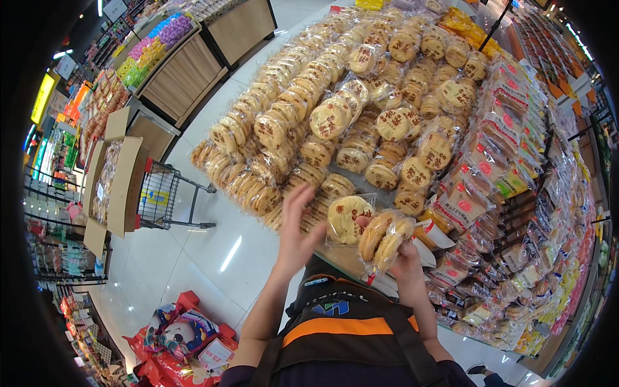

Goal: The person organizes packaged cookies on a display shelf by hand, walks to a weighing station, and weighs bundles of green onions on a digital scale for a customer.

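My right hand [407,262] is shut on a few clear-wrapped round cookies [385,240], held on edge above the near side of the display. A fingertip shows at their far side, beside another wrapped cookie [347,220] that faces up with red-brown print. Whether that cookie is also held I cannot tell. My left hand [298,232] is raised to the left of it, empty, thumb apart from the fingers. Just beyond the left hand run rows of wrapped cookies [321,196], partly covered by the fingers.
Stacked cookies [333,113] cover most of the display. Bagged breads [459,205] fill its right side. At left, an open cardboard box [123,186] of wrapped goods sits on a shopping cart [162,193]. Red packages [181,338] stand low at left, near the white tiled floor [208,261].
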